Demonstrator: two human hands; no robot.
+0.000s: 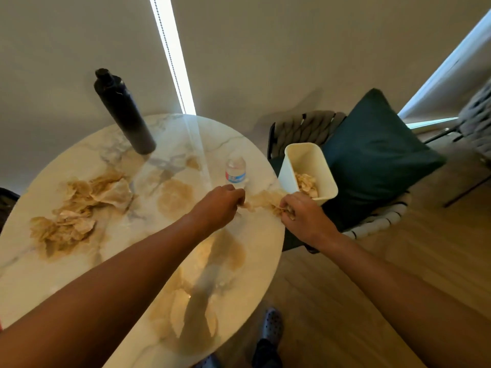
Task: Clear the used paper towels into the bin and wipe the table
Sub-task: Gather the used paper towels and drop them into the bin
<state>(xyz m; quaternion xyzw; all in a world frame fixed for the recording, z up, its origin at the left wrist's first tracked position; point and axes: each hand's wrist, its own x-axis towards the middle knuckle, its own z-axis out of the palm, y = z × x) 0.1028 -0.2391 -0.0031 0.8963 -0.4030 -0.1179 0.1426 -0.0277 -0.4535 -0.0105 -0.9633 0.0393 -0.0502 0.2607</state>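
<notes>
Nearest to us, both forearms reach out over the round marble table, which carries brown stains across its top. Our left hand pinches one end of a stained paper towel with curled fingers, and our right hand grips the other end — the towel stretches between them at the table's right edge. The right hand's fingers are curled around crumpled paper; whether they also touch the bin we cannot tell.

Just beyond the right hand sits the cream bin, tilted toward us beside the table, with a crumpled towel already inside it. It is just in front of a chair with a dark green cushion.

On the left half of the table lies a heap of used towels — wet, brown, spread out. A small water bottle stands near the left hand, and a tall black bottle stands at the far edge.
</notes>
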